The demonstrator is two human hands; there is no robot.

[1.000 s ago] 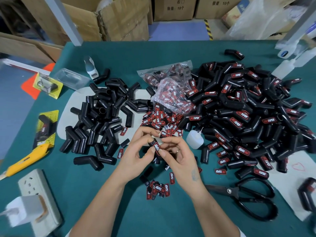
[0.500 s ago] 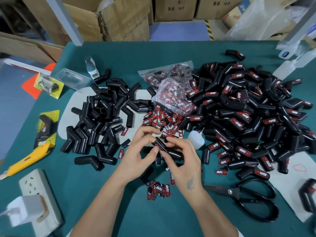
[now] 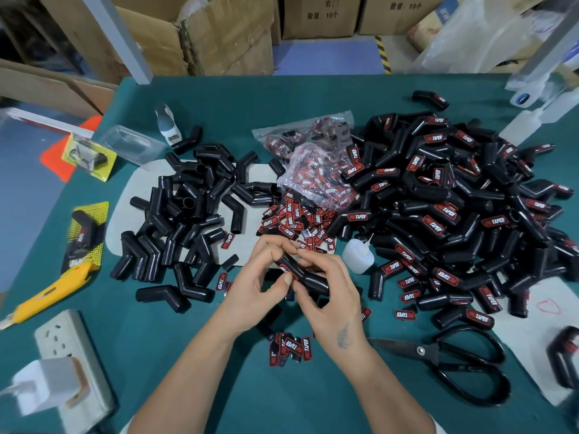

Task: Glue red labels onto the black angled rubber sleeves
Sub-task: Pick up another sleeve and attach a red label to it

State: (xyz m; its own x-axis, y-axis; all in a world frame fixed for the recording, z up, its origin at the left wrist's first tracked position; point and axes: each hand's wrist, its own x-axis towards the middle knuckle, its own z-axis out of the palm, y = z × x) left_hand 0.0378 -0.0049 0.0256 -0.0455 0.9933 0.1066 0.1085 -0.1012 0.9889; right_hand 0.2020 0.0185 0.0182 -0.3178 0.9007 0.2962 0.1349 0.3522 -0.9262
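My left hand [image 3: 255, 286] and my right hand [image 3: 329, 296] together hold one black angled rubber sleeve [image 3: 308, 275] above the green table [image 3: 313, 98]. A red label on the sleeve shows under my left thumb, which presses on it. A heap of plain sleeves [image 3: 185, 220] lies to the left. To the right is a big heap of labelled sleeves [image 3: 454, 214]. Loose red labels [image 3: 294, 220] are spread just beyond my hands, and a few more labels [image 3: 291, 347] lie under my wrists. A small white glue bottle [image 3: 357, 255] stands right of my hands.
Black scissors [image 3: 451, 361] lie at the front right. A yellow utility knife [image 3: 47, 296] and a white power strip [image 3: 69, 364] sit at the front left. Clear bags of labels [image 3: 313, 158] lie at the middle back. Cardboard boxes [image 3: 200, 32] stand behind the table.
The sleeve has been turned in my fingers: the label that faced up a second ago now sits under my left thumb. My hands have stayed in the same place.
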